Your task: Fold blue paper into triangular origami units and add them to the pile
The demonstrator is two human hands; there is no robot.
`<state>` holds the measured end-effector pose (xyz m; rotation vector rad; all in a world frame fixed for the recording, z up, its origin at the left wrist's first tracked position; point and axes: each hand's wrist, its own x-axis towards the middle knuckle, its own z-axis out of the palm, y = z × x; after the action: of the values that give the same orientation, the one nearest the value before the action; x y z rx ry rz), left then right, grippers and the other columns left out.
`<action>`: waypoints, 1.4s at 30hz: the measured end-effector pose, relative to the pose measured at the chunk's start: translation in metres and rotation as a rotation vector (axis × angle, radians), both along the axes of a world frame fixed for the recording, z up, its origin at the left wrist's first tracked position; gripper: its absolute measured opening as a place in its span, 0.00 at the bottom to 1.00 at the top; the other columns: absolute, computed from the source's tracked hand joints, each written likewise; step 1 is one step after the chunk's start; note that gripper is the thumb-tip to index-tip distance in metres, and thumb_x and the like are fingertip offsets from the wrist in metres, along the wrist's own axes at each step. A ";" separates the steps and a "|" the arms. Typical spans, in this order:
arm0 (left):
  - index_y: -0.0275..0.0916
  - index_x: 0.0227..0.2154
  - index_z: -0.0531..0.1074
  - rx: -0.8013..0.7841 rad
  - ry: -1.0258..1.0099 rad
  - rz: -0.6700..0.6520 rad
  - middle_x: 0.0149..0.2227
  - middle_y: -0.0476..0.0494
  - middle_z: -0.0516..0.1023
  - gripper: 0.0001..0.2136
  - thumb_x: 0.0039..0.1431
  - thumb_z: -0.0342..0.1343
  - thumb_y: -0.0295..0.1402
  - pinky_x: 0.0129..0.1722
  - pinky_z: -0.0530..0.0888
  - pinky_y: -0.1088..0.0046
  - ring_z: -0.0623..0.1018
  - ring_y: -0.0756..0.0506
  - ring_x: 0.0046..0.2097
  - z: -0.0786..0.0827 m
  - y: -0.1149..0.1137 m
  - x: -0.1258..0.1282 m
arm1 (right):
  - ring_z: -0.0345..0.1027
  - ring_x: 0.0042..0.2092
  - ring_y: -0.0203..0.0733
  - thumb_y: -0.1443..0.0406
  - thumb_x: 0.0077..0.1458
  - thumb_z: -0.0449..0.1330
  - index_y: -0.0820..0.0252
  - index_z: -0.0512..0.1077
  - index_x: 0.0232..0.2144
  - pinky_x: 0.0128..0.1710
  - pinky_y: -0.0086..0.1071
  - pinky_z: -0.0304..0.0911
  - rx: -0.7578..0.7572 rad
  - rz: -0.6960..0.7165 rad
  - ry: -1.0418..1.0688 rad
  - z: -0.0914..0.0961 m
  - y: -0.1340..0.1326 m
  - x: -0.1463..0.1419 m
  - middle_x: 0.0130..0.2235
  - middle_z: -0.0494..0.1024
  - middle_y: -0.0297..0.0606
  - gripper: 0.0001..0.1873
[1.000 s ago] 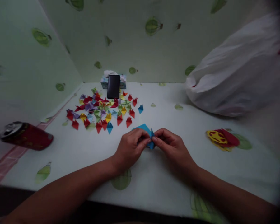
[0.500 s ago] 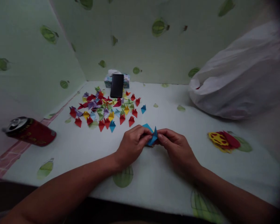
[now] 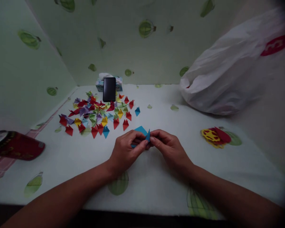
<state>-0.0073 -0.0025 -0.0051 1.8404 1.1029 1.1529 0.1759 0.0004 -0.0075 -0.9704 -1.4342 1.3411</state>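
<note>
Both of my hands meet at the middle of the table and pinch a small folded blue paper piece [image 3: 144,134]. My left hand [image 3: 125,152] grips its left side with thumb and fingers. My right hand [image 3: 168,147] holds its right side, fingertips touching the paper's upright point. Part of the blue paper is hidden under my fingers. Behind my hands lies a scattered pile of folded paper triangles [image 3: 97,114] in red, yellow, blue, purple and green.
A black phone [image 3: 109,89] leans on a tissue box [image 3: 102,83] at the back. A red drink can [image 3: 14,146] lies on its side at the left. A white plastic bag [image 3: 230,69] fills the right rear. Red and yellow paper pieces [image 3: 215,136] lie right.
My hands stayed together on the blue paper, turning it slightly so its point stands up. The view shifted a little to the right and the can slid toward the left edge.
</note>
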 end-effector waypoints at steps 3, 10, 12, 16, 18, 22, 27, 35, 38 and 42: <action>0.37 0.36 0.75 0.022 0.030 0.018 0.34 0.44 0.81 0.08 0.59 0.66 0.35 0.37 0.83 0.71 0.83 0.46 0.35 -0.001 0.000 0.000 | 0.71 0.36 0.37 0.59 0.60 0.63 0.58 0.76 0.35 0.40 0.31 0.68 0.041 -0.034 -0.055 0.000 0.000 0.000 0.33 0.78 0.35 0.08; 0.37 0.35 0.75 0.002 0.010 0.008 0.32 0.46 0.81 0.03 0.64 0.60 0.31 0.33 0.79 0.75 0.82 0.49 0.33 0.004 0.000 -0.001 | 0.72 0.35 0.36 0.59 0.62 0.61 0.59 0.74 0.35 0.40 0.33 0.69 -0.004 0.032 0.000 0.002 0.000 -0.001 0.31 0.77 0.34 0.09; 0.37 0.33 0.75 0.035 0.055 0.037 0.31 0.46 0.80 0.03 0.63 0.59 0.30 0.32 0.76 0.75 0.80 0.49 0.32 0.006 0.000 -0.001 | 0.72 0.35 0.36 0.60 0.61 0.62 0.59 0.74 0.37 0.41 0.33 0.69 -0.007 0.047 0.012 0.002 0.000 -0.002 0.32 0.77 0.34 0.08; 0.37 0.31 0.75 0.060 0.084 0.059 0.29 0.48 0.80 0.05 0.63 0.58 0.28 0.31 0.73 0.76 0.78 0.51 0.30 0.006 0.000 0.000 | 0.71 0.37 0.36 0.62 0.58 0.64 0.59 0.71 0.38 0.40 0.32 0.69 -0.018 0.052 0.056 0.001 -0.001 -0.005 0.35 0.75 0.35 0.08; 0.37 0.30 0.75 0.074 0.088 0.074 0.28 0.48 0.79 0.05 0.62 0.59 0.27 0.31 0.72 0.76 0.77 0.51 0.30 0.005 0.000 0.000 | 0.69 0.37 0.36 0.62 0.56 0.66 0.58 0.70 0.37 0.40 0.32 0.68 -0.011 0.045 0.061 -0.001 -0.002 -0.006 0.35 0.74 0.34 0.10; 0.37 0.31 0.75 0.041 0.028 0.054 0.28 0.49 0.79 0.04 0.62 0.59 0.28 0.31 0.72 0.77 0.77 0.51 0.30 0.003 -0.002 0.001 | 0.66 0.35 0.36 0.62 0.56 0.65 0.59 0.69 0.34 0.36 0.33 0.64 0.027 -0.007 -0.014 -0.004 -0.002 -0.005 0.32 0.71 0.33 0.09; 0.37 0.29 0.75 -0.018 -0.032 0.036 0.32 0.47 0.77 0.04 0.60 0.59 0.27 0.34 0.74 0.76 0.78 0.50 0.34 0.004 -0.001 0.002 | 0.65 0.33 0.36 0.64 0.57 0.63 0.60 0.69 0.32 0.35 0.32 0.61 0.025 -0.027 -0.067 -0.005 -0.001 -0.004 0.31 0.72 0.33 0.06; 0.37 0.33 0.74 -0.281 -0.334 -0.052 0.29 0.50 0.79 0.02 0.57 0.62 0.27 0.32 0.77 0.78 0.80 0.52 0.30 0.009 -0.003 0.007 | 0.67 0.32 0.32 0.67 0.58 0.63 0.60 0.72 0.34 0.35 0.29 0.64 0.037 0.018 0.084 0.000 -0.004 -0.006 0.30 0.73 0.31 0.03; 0.37 0.33 0.74 -0.330 -0.402 -0.078 0.28 0.51 0.79 0.02 0.56 0.61 0.26 0.34 0.78 0.78 0.80 0.52 0.30 0.010 -0.003 0.006 | 0.69 0.34 0.32 0.67 0.59 0.63 0.59 0.74 0.33 0.36 0.29 0.65 0.093 0.011 0.076 0.001 -0.005 -0.005 0.31 0.75 0.31 0.01; 0.37 0.31 0.75 -0.348 -0.396 -0.056 0.29 0.50 0.78 0.01 0.56 0.60 0.26 0.34 0.78 0.77 0.80 0.52 0.31 0.012 -0.003 0.003 | 0.68 0.33 0.33 0.68 0.60 0.60 0.59 0.75 0.32 0.35 0.29 0.64 0.153 -0.017 -0.008 0.002 -0.005 -0.001 0.31 0.75 0.32 0.04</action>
<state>-0.0044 -0.0058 0.0066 1.3008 0.9443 1.1470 0.1747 -0.0048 -0.0059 -0.8857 -1.5080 1.1976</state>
